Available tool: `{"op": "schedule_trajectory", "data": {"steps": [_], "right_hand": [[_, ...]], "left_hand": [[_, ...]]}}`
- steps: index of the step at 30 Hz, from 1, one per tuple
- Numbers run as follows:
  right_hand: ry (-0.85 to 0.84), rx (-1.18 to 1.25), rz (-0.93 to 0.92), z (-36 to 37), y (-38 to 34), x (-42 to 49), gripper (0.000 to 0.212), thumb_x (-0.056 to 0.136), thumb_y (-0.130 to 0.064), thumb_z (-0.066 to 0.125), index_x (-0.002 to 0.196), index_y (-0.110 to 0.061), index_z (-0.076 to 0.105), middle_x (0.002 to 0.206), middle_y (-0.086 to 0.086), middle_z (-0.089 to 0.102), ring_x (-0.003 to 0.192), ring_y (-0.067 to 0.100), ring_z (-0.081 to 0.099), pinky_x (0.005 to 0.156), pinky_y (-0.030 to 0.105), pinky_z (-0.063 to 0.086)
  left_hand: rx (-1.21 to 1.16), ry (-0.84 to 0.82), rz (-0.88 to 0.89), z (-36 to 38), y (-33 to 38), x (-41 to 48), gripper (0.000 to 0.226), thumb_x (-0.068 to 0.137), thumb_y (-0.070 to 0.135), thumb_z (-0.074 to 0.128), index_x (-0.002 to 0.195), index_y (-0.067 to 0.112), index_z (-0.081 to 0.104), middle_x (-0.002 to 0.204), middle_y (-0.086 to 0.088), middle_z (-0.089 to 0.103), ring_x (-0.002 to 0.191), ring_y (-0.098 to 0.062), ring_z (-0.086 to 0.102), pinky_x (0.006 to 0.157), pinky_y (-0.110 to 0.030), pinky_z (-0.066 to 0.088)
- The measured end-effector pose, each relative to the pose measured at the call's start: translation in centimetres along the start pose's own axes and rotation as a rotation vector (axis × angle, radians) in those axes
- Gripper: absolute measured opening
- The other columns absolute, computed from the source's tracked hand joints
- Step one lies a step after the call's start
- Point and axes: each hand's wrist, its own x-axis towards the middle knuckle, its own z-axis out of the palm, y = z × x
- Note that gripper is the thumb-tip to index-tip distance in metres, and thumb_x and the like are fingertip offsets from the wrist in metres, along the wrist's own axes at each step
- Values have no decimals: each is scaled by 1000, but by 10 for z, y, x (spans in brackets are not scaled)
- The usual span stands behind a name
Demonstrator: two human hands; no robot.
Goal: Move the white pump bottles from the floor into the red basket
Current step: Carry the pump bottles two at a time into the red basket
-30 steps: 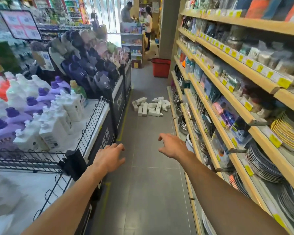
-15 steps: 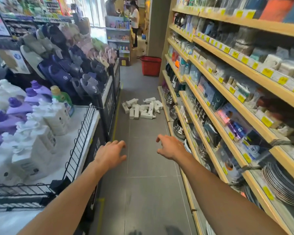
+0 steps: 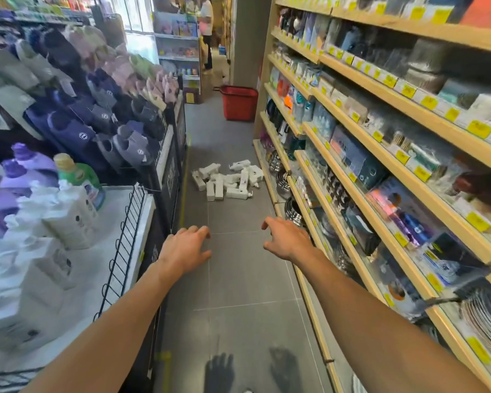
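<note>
Several white pump bottles (image 3: 228, 181) lie in a loose pile on the grey floor, midway down the aisle, close to the foot of the right-hand shelving. Farther along stands the red basket (image 3: 240, 102) on the floor beside a pillar. My left hand (image 3: 185, 249) and my right hand (image 3: 287, 239) reach forward over the floor, well short of the pile. Both have relaxed, spread fingers and hold nothing.
Wooden shelves (image 3: 380, 143) packed with goods and plates line the right. On the left, a wire-edged display (image 3: 68, 222) carries detergent bottles, with racks of slippers (image 3: 97, 95) beyond. A person (image 3: 206, 32) stands at the aisle's far end. The aisle is narrow.
The view has advanced down the aisle, so the bottle pile and basket appear closer. Both hands stay outstretched and hold nothing, with fingers a little more spread.
</note>
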Motion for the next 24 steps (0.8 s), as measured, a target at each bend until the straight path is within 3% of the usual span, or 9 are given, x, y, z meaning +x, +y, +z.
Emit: {"op": "schedule_trajectory", "data": {"steps": [8, 24], "right_hand": [[4, -9, -37, -9, 21, 75, 43, 96, -33, 64, 135, -24, 50, 133, 3, 58, 118, 27, 56, 86, 39, 41], [-51, 79, -80, -19, 24, 233, 42, 94, -32, 65, 133, -24, 50, 125, 3, 58, 114, 26, 56, 96, 45, 48]], "left_hand": [[15, -9, -24, -9, -3, 75, 47, 96, 47, 58, 137, 29, 46, 135, 1, 55, 124, -25, 52, 99, -45, 47], [20, -13, -93, -19, -48, 202, 44, 96, 48, 57, 134, 30, 46, 127, 1, 57, 118, -25, 54, 94, -44, 49]]}}
